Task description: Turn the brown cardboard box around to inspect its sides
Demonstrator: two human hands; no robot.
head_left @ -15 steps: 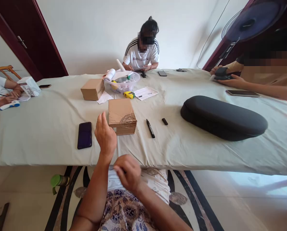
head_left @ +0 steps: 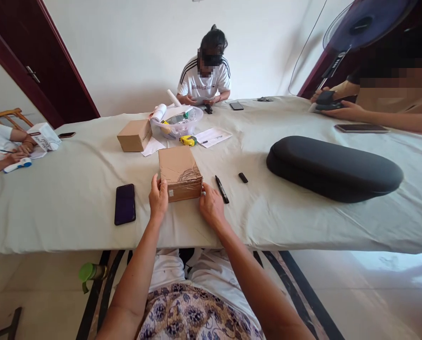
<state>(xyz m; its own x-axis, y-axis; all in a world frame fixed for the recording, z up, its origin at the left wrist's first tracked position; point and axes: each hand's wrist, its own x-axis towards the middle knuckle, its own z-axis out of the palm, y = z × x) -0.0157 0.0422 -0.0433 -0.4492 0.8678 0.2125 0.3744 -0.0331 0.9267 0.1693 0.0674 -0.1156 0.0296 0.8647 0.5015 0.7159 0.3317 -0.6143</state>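
Note:
A brown cardboard box with dark scribbled lines on its near right part sits on the cloth-covered table in front of me. My left hand presses against its left side, thumb at the near corner. On the opposite side, my right hand has its fingers at the box's near right corner, so both hands grip it between them. An uncapped black marker lies just right of my right hand, and its black cap rests farther right. To the left of my left hand lies a dark phone.
Behind the box are another cardboard box, a clear plastic basin of odds and ends, a yellow tape measure and a paper sheet. A long black case lies right. Other people sit left, opposite and right.
My right hand has come up from my lap to the box's right corner. My left hand has lowered onto the box's left side. The box has hardly moved.

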